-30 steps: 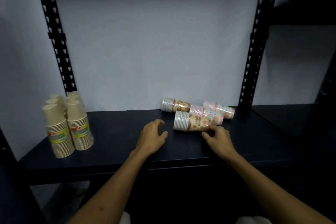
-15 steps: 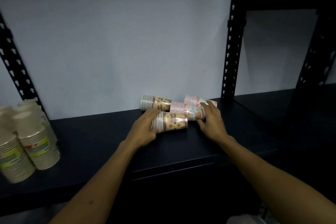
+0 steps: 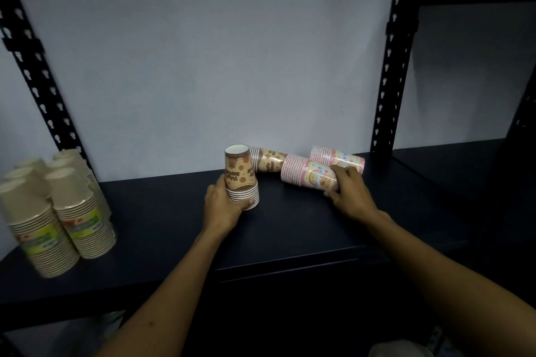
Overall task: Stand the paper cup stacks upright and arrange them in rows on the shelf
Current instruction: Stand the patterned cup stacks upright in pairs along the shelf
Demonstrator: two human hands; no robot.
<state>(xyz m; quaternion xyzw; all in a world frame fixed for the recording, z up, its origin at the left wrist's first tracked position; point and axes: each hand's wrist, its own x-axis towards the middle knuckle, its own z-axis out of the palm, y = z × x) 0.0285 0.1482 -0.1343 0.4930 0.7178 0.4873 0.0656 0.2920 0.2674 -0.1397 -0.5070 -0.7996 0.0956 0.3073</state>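
1. Head view: a brown-patterned stack of paper cups (image 3: 241, 177) is seen standing on its rims, bases up, near the middle of the dark metal shelf (image 3: 162, 211), gripped low down by the left hand (image 3: 222, 207), whose fingers (image 3: 250, 200) are wrapped round the stack's lower rims.
2. Just behind it, a second brown-patterned cup stack (image 3: 268, 160) is shown lying on its side against the pale blue back wall (image 3: 217, 52), rims turned toward the standing stack.
3. A pink rainbow-printed cup stack (image 3: 307, 172) is pictured on its side to the right, its base end held by the right hand (image 3: 349, 193); the fingers are curled closed over that end.
4. A second pink cup stack (image 3: 336, 158) is seen lying behind the first, close to the wall and touching it.
5. At the far left of the shelf, a cluster of beige cup stacks with green and yellow bands (image 3: 72, 206) is shown standing bases up in rows, well apart from the hands.
6. Black perforated uprights (image 3: 390, 66) are visible framing the bay on either side.
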